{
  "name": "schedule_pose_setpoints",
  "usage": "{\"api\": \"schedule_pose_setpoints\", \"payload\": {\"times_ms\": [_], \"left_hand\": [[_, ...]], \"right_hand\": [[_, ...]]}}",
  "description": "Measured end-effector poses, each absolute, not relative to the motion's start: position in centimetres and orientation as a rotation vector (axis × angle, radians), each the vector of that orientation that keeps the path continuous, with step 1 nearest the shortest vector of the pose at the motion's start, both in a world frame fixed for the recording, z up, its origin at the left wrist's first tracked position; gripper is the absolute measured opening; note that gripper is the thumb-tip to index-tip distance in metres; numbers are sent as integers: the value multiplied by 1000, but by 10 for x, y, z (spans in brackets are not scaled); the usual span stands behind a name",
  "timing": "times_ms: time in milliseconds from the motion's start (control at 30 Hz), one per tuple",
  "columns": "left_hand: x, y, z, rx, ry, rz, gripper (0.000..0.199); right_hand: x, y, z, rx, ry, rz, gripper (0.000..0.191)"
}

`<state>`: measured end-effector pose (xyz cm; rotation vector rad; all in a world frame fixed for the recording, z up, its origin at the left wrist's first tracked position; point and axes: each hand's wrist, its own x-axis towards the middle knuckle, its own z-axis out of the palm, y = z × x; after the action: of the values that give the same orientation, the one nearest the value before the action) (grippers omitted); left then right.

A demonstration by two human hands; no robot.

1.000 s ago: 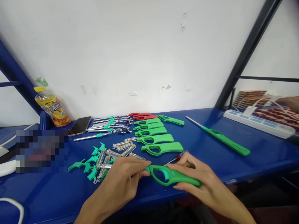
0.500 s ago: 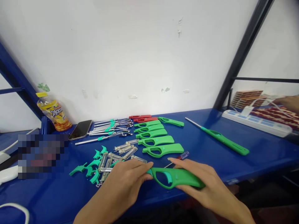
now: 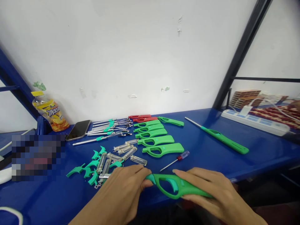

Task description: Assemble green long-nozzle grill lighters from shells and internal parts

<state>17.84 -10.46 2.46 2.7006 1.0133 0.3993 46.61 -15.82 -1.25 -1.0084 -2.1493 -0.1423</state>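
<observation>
One long-necked lighter (image 3: pixel 222 139) looks complete at right, left hand (image 3: pixel 124 189) and right hand (image 3: pixel 217 190) grip a green-handled one (image 3: pixel 185 187), and triggers (image 3: pixel 76 170) lie loose lower left.

Two red lighter housings (image 3: pixel 145 119), six loose green lighter housings (image 3: pixel 172 148), one long-nosed lighter (image 3: pixel 226 140), one screwdriver (image 3: pixel 179 157), one smartphone (image 3: pixel 78 130) and one power strip (image 3: pixel 257 122) are lying flat; one handheld lighter (image 3: pixel 187 187) is being held.

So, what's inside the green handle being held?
A teal trigger shows in the loop of the green handle. Anything deeper is hidden, and the right hand covers the rear.
</observation>
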Motion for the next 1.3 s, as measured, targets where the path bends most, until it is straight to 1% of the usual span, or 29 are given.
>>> {"api": "schedule_pose_setpoints", "payload": {"times_ms": [167,267,333,467,600,700,800,900,1100,1233,1300], "left_hand": [[188,-107,18,2843,927,630,33],[190,-110,18,2868,920,667,34],[189,-111,20,2840,943,653,34],[184,-109,26,2738,936,665,33],[178,-103,31,2650,796,705,36],[177,-101,33,2650,785,660,37],[177,-102,35,2660,846,629,38],[180,-104,35,2647,895,609,36],[177,-109,34,2682,997,579,34],[162,-115,41,2907,1045,680,39],[153,-117,47,3052,1034,731,42]], "right_hand": [[469,-158,-22,-1074,-2107,78,40],[470,-158,-27,-1086,-2109,133,41],[471,-158,-29,-1081,-2124,59,41],[475,-162,-32,-1040,-2203,-207,41],[477,-173,-35,-1043,-2295,-498,48],[475,-178,-34,-1091,-2291,-574,50],[471,-175,-30,-1052,-2292,-593,45],[466,-167,-25,-1030,-2241,-509,36],[455,-153,-15,-976,-2173,-287,33],[441,-145,-8,-928,-2111,-96,30],[431,-140,-5,-916,-2065,56,29]]}}
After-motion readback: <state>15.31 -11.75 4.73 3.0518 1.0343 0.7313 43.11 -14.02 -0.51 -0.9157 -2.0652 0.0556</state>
